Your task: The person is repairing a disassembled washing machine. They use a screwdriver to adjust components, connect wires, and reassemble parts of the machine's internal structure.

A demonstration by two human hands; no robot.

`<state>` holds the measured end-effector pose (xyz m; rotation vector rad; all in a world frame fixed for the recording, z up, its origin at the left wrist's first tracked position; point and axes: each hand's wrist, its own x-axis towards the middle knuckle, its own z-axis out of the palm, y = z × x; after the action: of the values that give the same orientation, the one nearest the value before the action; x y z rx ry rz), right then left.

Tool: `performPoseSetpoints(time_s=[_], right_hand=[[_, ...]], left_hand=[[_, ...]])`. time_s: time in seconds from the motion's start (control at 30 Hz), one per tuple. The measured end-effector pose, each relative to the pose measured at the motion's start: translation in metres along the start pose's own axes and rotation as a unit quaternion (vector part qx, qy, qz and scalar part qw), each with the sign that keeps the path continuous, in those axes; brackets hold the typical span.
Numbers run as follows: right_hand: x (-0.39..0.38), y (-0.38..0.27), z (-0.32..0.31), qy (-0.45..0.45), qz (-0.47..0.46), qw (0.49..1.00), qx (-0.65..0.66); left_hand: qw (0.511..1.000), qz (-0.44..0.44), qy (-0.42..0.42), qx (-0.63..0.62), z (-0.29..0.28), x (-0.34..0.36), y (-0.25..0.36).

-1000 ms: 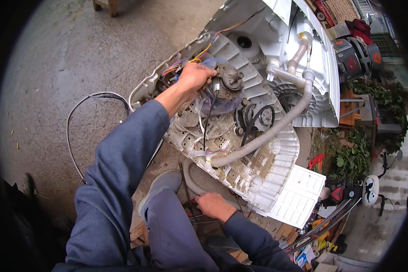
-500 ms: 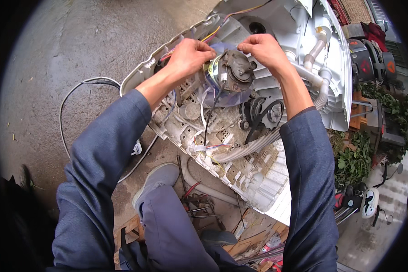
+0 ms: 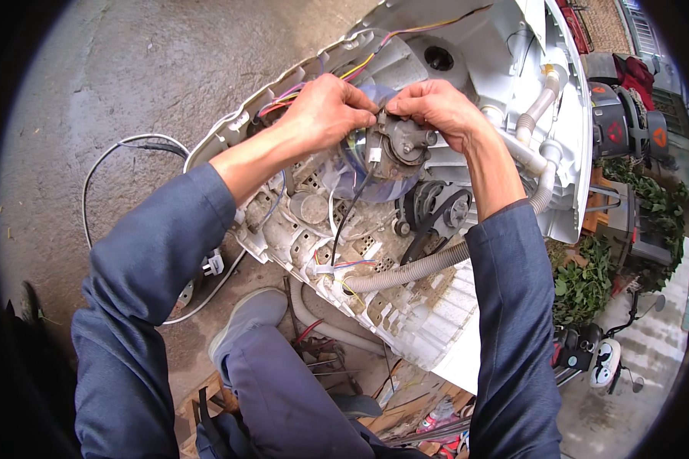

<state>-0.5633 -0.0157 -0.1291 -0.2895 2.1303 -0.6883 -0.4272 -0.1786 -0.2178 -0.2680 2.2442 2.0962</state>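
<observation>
A grimy round motor (image 3: 407,141), wrapped about its sides in clear plastic film (image 3: 390,191), sits on the open underside of a white washing machine (image 3: 467,321). My left hand (image 3: 325,113) pinches at the far left edge of the motor. Close beside it, my right hand (image 3: 436,109) has its thumb and fingers pressed together at the motor's far edge. Whatever lies between the fingertips of each hand is too small to make out. From the motor a black cable (image 3: 350,214) with a white connector runs toward me. Dark belt and pulley parts (image 3: 436,210) stand at its near right.
A grey ribbed hose (image 3: 413,275) crosses the machine's base. Loose coloured wires (image 3: 367,57) stretch along the far side. A white cord (image 3: 86,206) with a plug (image 3: 213,264) lies on the wet concrete at left. Tools (image 3: 337,359) lie near my shoe (image 3: 249,317); leafy plants (image 3: 586,283) are at right.
Both hands have come closer together at the motor's far edge, the right one moving left. The whole view has shifted slightly.
</observation>
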Motion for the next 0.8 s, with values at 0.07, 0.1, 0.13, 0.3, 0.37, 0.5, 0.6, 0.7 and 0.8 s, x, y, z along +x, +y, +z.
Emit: performPoseSetpoints(time_s=[0.07, 0.1, 0.13, 0.3, 0.37, 0.5, 0.6, 0.7, 0.8], right_hand=[[0.002, 0.001, -0.003, -0.005, -0.001, 1.000, 0.010], [0.002, 0.000, -0.001, -0.009, -0.004, 1.000, 0.022], [0.001, 0.000, 0.000, -0.013, -0.008, 0.999, 0.033], [-0.001, -0.001, 0.005, -0.009, -0.005, 0.999, 0.038], [-0.001, 0.001, 0.008, 0.009, -0.010, 0.999, 0.040], [-0.001, 0.005, 0.017, 0.032, -0.024, 0.998, 0.047], [-0.001, 0.003, 0.021, 0.046, -0.023, 0.998, 0.029], [-0.002, 0.001, 0.023, 0.058, -0.022, 0.998, 0.016], [-0.001, 0.004, 0.022, 0.060, -0.032, 0.998, 0.008]], left_hand=[[1.000, 0.006, -0.006, -0.009, 0.000, 0.003, -0.002], [1.000, 0.003, -0.011, -0.004, -0.003, 0.002, 0.002], [1.000, 0.001, -0.015, 0.001, -0.004, 0.001, 0.005], [1.000, 0.012, -0.016, 0.006, -0.004, -0.001, 0.006], [1.000, 0.017, -0.016, 0.008, -0.004, 0.000, 0.004], [1.000, 0.017, -0.008, 0.003, -0.005, -0.005, 0.007], [1.000, 0.027, 0.000, 0.000, -0.001, -0.004, 0.001], [0.999, 0.029, 0.007, 0.013, 0.000, -0.005, 0.003], [1.000, 0.014, -0.002, -0.002, -0.002, -0.004, 0.005]])
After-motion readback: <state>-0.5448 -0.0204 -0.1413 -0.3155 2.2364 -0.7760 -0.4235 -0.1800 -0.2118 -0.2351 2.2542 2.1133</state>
